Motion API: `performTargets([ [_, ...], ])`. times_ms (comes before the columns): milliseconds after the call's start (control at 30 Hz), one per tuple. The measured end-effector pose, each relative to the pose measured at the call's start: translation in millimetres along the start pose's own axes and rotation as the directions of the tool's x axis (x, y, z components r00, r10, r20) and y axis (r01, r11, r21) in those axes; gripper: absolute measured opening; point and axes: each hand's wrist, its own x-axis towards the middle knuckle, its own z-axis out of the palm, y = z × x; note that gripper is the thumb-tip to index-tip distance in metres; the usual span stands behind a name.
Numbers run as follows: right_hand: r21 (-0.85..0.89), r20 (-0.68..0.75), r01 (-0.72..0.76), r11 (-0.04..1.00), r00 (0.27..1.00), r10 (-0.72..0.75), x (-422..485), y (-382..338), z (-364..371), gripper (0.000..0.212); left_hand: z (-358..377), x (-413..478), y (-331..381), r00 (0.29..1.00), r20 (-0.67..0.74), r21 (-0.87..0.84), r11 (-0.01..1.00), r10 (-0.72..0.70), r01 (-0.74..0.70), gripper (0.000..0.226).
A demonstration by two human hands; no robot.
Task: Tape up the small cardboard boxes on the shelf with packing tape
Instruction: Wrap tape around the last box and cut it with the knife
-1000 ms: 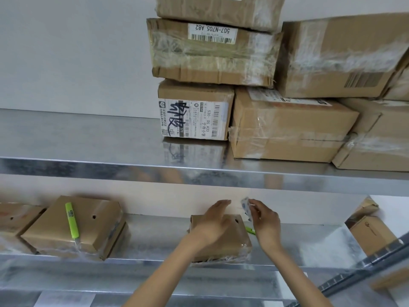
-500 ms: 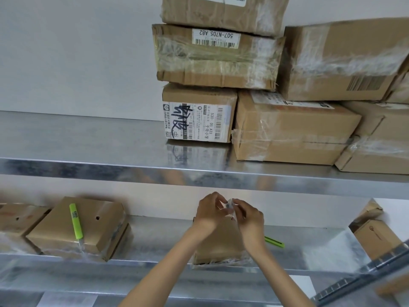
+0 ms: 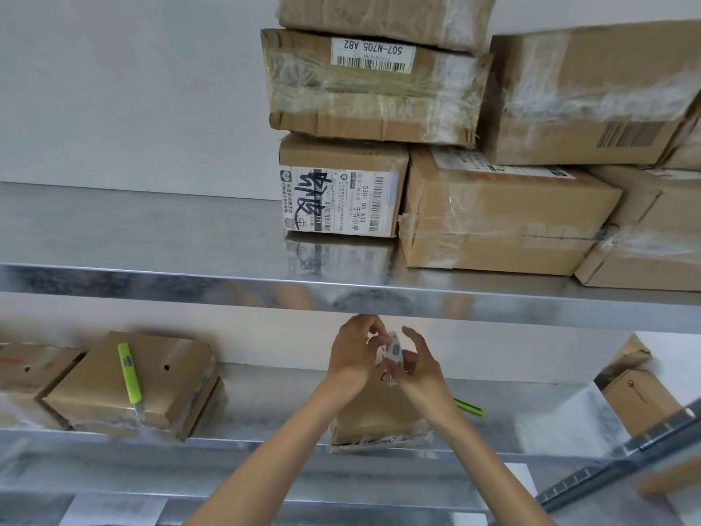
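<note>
Both hands meet above the small box at the lower shelf's front edge. The left hand pinches a small white item (possibly tape), while the right hand is half spread beside it, grip unclear. Likely step: readying tape. Next, press it onto the box.

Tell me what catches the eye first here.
The stack of taped cardboard boxes crowding the upper shelf, right of centre. Below it, a left hand pinches a small white item, right hand beside it, above a small cardboard box on the lower shelf. A green utility knife lies on another box at left.
</note>
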Motion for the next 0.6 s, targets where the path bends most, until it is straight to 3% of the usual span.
performTargets([
  [133, -0.195, 0.031, 0.018, 0.981, 0.999, -0.012, 3, 5, -4, 0.005, -3, 2, 5, 0.992, 0.097, 0.206, 0.974, 0.081, -0.099, 0.011],
  [200, -0.234, 0.051, 0.034, 0.972, 0.998, -0.023, 3, 8, -3, 0.009, -8, 5, 6, 0.978, 0.158, 0.312, 0.933, 0.136, -0.180, 0.011],
  [333, -0.312, -0.006, 0.004, 0.950, 1.000, -0.006, 8, 8, -5, 0.026, -14, 10, 10, 0.948, 0.245, 0.368, 0.885, 0.203, -0.284, 0.014],
  [467, -0.339, -0.051, 0.014, 0.941, 0.998, -0.034, 2, -2, -8, 0.045, -17, 16, 16, 0.958, 0.221, 0.243, 0.941, 0.184, -0.236, 0.013],
  [533, -0.404, -0.002, 0.035, 0.914, 0.999, -0.039, -7, -3, -11, 0.048, -18, 24, 17, 0.967, 0.208, 0.111, 0.979, 0.148, -0.174, 0.011],
  [600, -0.340, 0.080, 0.029, 0.940, 0.997, -0.001, -15, 4, -15, 0.042, -19, 31, 17, 0.960, 0.263, 0.034, 0.993, 0.098, -0.110, 0.007],
])
